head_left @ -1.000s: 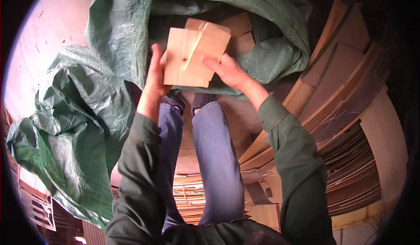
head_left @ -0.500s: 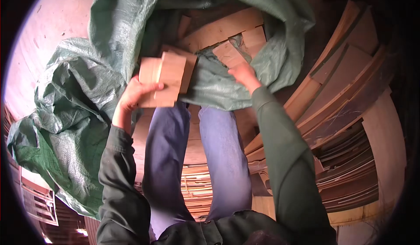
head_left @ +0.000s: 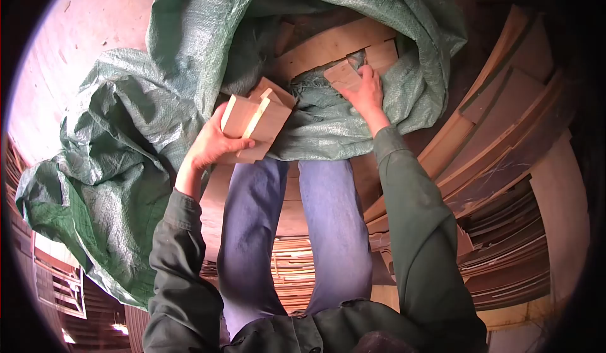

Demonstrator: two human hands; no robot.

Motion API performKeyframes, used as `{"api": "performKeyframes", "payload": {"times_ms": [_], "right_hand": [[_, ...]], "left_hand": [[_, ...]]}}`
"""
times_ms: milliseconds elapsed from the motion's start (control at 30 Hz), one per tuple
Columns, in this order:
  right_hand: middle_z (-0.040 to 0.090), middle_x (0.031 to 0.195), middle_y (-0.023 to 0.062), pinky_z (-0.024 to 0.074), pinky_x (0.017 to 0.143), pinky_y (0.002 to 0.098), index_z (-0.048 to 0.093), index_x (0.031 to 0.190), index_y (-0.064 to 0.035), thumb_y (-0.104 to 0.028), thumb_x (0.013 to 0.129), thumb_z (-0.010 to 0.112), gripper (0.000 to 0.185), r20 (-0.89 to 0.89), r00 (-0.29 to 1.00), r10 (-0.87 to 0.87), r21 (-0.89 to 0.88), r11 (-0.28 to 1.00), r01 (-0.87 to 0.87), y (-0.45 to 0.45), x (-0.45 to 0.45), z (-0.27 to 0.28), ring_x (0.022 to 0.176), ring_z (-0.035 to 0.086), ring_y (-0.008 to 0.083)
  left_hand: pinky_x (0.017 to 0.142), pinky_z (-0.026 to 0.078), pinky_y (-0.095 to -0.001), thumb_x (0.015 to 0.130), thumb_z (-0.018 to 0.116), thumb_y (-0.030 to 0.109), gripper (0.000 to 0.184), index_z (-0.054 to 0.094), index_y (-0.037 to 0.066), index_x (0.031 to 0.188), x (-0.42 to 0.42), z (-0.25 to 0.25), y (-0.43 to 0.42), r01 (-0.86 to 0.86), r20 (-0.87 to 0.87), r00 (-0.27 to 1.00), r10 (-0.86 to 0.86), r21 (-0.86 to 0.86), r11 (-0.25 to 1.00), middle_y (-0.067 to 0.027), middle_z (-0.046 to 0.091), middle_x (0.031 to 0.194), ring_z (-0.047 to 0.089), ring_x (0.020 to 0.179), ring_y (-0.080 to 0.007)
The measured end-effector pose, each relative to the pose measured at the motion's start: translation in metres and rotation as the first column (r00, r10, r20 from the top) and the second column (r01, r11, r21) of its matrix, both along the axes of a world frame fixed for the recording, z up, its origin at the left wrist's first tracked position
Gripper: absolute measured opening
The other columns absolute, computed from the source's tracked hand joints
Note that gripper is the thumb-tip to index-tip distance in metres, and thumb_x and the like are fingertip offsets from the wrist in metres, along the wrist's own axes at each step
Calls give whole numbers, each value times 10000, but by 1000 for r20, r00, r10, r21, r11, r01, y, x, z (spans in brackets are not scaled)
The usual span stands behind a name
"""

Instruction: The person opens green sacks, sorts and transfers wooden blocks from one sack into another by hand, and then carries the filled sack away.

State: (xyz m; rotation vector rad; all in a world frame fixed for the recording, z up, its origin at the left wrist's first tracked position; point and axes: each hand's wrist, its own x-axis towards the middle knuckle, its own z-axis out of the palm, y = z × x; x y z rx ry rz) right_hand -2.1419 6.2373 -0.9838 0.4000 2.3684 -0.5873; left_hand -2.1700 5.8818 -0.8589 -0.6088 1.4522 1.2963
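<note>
My left hand (head_left: 218,140) is closed round a stack of small wooden boards (head_left: 268,126), with the thumb across the near side and the fingers hidden behind. The boards sit unevenly against each other, over the near rim of a green woven sack (head_left: 334,129). At the sack's mouth, my right hand (head_left: 366,95) grips a flat wooden block (head_left: 343,75) between thumb and fingers. Longer pale wood pieces (head_left: 334,44) lie inside the sack just beyond it. Part of the sack's inside is in shadow.
Crumpled sack fabric (head_left: 120,157) spreads to the left over a pale floor (head_left: 60,63). Curved-looking wooden panels (head_left: 486,132) lean along the right, above stacked dark thin sheets (head_left: 505,252). Behind my legs lies a pile of thin wood strips (head_left: 293,264).
My left hand has tilted the stack of boards, so more of their edges show. My right hand has shifted its hold, with its fingers now further over the block. The whole view has moved slightly.
</note>
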Motion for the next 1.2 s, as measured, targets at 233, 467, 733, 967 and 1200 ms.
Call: {"api": "performKeyframes", "payload": {"times_ms": [233, 467, 733, 967, 1200], "right_hand": [[514, 1036, 122, 442, 854, 420, 545, 996, -144, -186, 612, 815, 471, 50, 978, 204, 25, 978, -206, -15, 3, 23, 1043, 501, 349], [473, 1173, 164, 417, 933, 378, 621, 1063, -56, -270, 610, 817, 538, -21, 987, -157, -23, 987, 157, 49, -17, -8, 1075, 496, 320], [441, 1186, 153, 428, 927, 370, 616, 1113, -77, -315, 595, 821, 606, -10, 999, 40, -39, 998, -40, 64, -40, -17, 1071, 490, 314], [416, 1070, 152, 451, 838, 419, 526, 1087, -58, -114, 610, 790, 548, -255, 960, 115, -183, 969, -165, -4, 2, 32, 974, 508, 338], [522, 983, 139, 435, 863, 411, 602, 1029, -86, -128, 610, 748, 446, 66, 972, 227, -101, 970, -220, 7, -10, 16, 1020, 493, 331]], "left_hand": [[736, 509, -301, 644, 813, 154, 524, 570, -7, 1079, -19, 0, -16, -181, -57, 983, 176, -112, 977, -74, 639, 945, 610, 810, -134], [840, 475, -311, 644, 834, 176, 672, 479, 12, 1191, 11, 13, -38, -181, -109, 980, 164, -178, 967, -84, 584, 1070, 569, 967, -155], [885, 453, -305, 638, 833, 166, 731, 449, 40, 1247, 10, 19, -16, -187, -112, 979, 170, -164, 969, -69, 567, 1119, 550, 1018, -160], [918, 444, -319, 628, 838, 171, 773, 433, 36, 1272, 18, 25, -20, -171, -119, 981, 151, -188, 967, -89, 566, 1157, 545, 1062, -179], [916, 445, -318, 619, 849, 192, 791, 433, 28, 1272, 26, 40, -19, -223, -130, 971, 202, -177, 959, -95, 564, 1160, 543, 1066, -177]]}}
